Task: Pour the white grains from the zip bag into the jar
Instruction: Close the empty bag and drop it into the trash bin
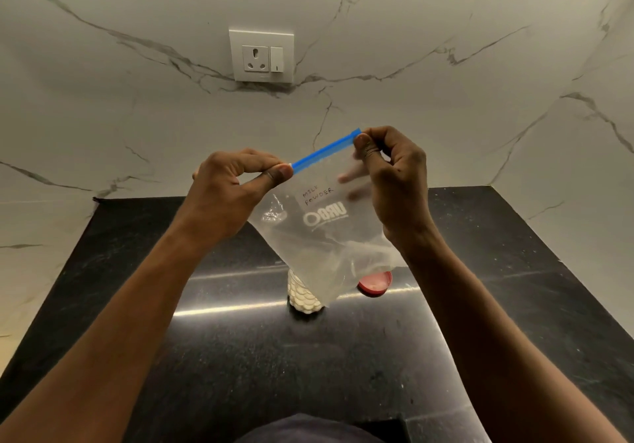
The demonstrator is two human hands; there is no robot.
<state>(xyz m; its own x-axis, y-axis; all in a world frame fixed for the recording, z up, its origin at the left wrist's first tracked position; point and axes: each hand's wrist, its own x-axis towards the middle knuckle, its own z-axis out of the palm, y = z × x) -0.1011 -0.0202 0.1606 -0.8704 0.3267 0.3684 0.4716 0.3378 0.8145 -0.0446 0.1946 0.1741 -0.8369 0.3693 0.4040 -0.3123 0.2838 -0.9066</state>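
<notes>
Item, fingers: our left hand (226,195) pinches the left end of the blue zip strip (324,151) between thumb and forefinger, the other fingers curled in; our right hand (391,182) pinches the right end of the same strip between thumb and fingertips, its remaining fingers showing dimly through the plastic behind the bag. Item, zip bag (319,236): clear plastic, held up in the air between both hands, the strip tilted with its right end higher; it bears a handwritten label reading "MILK POWDER" and a white printed logo, and looks nearly empty, only a faint residue clinging near its left side. Item, jar (303,297): a clear jar standing upright on the black countertop (240,357), directly below the bag's lower corner, which covers the jar's top; we see white grains (305,302) filling its visible lower part. Item, red lid (375,283): lying on the countertop just right of the jar, partly hidden behind the bag. Item, surroundings: a white marble-patterned wall (137,99) behind, carrying a white socket plate (262,55) with a switch.
</notes>
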